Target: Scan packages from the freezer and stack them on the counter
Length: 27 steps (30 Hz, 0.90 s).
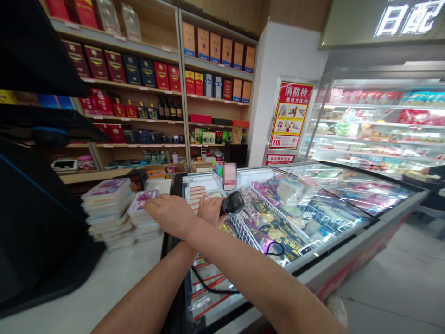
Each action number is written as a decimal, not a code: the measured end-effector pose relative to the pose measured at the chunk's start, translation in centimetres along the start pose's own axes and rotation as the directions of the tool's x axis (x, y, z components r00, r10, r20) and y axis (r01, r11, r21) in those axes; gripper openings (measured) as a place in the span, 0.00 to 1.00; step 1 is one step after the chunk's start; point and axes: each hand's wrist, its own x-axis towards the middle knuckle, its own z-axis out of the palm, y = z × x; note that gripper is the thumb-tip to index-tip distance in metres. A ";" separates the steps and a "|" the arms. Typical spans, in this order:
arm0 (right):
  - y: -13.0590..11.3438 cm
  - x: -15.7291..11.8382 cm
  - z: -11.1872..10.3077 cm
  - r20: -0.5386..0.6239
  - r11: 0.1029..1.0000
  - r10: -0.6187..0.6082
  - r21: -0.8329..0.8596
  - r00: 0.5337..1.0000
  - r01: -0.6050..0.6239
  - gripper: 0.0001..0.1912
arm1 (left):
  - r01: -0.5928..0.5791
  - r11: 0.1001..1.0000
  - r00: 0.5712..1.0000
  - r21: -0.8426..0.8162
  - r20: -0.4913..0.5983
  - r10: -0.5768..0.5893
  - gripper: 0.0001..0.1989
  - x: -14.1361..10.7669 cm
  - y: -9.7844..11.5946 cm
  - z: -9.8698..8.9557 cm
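My forearms cross, the right one over the left. My left hand (210,209) is wrapped round the handle of a black barcode scanner (233,202), held over the glass-topped freezer (351,227). Its black cable (219,291) loops below my arms. My right hand (171,214) reaches to the left, fingers stretched out over the top of a stack of flat purple-and-white printed packs (144,225). Its thumb is hidden. A taller stack of similar packs (107,208) stands beside it on the white counter (114,283). More flat packs (294,190) lie piled on the freezer glass.
A black monitor (38,208) stands close on the left. A small upright panel (230,176) with blurred content stands at the freezer's back edge. Shelves of boxed bottles (160,76) line the wall. A lit refrigerated display (375,111) and part of a person (434,185) are at right.
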 end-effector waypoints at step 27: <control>-0.4 -1.1 0.4 -0.091 0.991 0.131 -0.008 0.987 -0.132 0.07 | -0.023 0.999 0.999 0.035 -0.036 0.024 0.16 -0.4 0.0 0.4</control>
